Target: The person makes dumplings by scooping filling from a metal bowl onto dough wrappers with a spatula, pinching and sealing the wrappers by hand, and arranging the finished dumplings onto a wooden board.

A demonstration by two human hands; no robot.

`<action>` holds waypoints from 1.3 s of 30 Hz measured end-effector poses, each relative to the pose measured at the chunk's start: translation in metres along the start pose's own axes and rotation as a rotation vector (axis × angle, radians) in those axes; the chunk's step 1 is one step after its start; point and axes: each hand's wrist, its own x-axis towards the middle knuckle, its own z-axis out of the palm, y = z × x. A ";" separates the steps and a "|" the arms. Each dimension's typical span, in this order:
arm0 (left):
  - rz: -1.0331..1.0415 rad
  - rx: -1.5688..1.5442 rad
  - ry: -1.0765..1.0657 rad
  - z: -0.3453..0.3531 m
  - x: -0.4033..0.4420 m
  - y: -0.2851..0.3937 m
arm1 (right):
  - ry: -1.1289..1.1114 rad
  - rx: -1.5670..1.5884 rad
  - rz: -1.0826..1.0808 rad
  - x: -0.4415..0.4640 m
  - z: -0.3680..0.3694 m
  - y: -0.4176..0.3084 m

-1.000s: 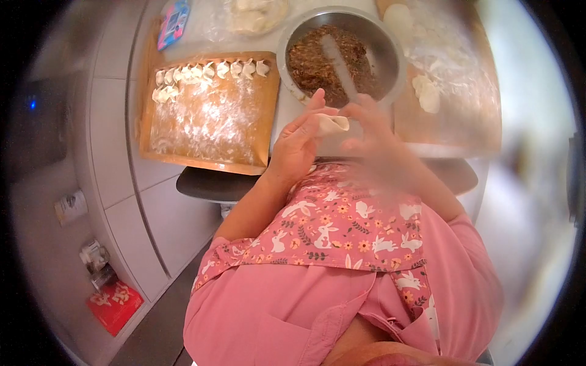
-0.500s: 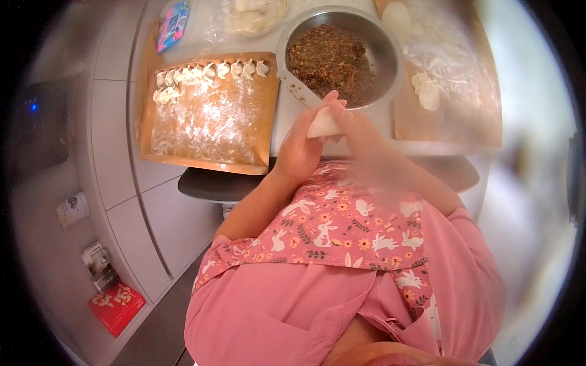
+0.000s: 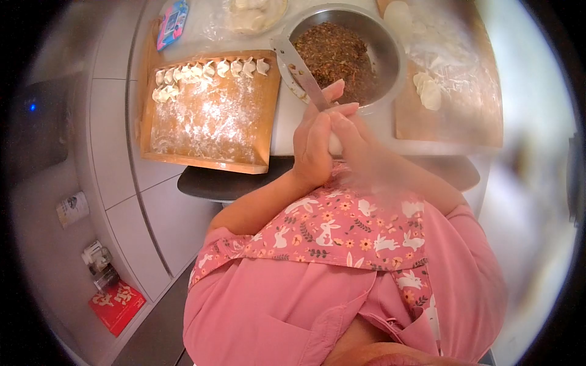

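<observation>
My left hand (image 3: 312,146) and my right hand (image 3: 359,139) are closed together in front of the bowl's near rim. A pale dumpling (image 3: 334,145) is pressed between them, mostly hidden by my fingers. From the top of my hands sticks out a flat filling spatula (image 3: 307,78), its far end smeared with bits of filling; which hand grips it is hard to see. The spatula slants up and left over the rim of the steel bowl (image 3: 389,49). Inside lies dark brown minced filling (image 3: 332,52).
Left of the bowl, a floured wooden tray (image 3: 213,134) bears several folded dumplings (image 3: 223,68) along its far side. A board (image 3: 452,128) on the right carries round wrappers (image 3: 428,91) and plastic film. A blue-pink packet (image 3: 173,25) lies at the back left.
My hands have closed tighter and turned, so less of the pale dough shows. The spatula has swung upward, its tip now higher above the bowl's left rim.
</observation>
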 end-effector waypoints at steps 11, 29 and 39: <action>-0.028 -0.127 0.087 -0.016 0.003 -0.011 | 0.048 -0.243 -0.045 0.022 0.009 -0.011; -0.460 -0.038 1.136 -0.249 0.033 -0.171 | 0.064 -0.883 -0.011 0.045 -0.025 0.001; -0.522 0.334 1.102 -0.324 0.046 -0.266 | 0.185 -0.852 0.036 0.030 -0.056 0.011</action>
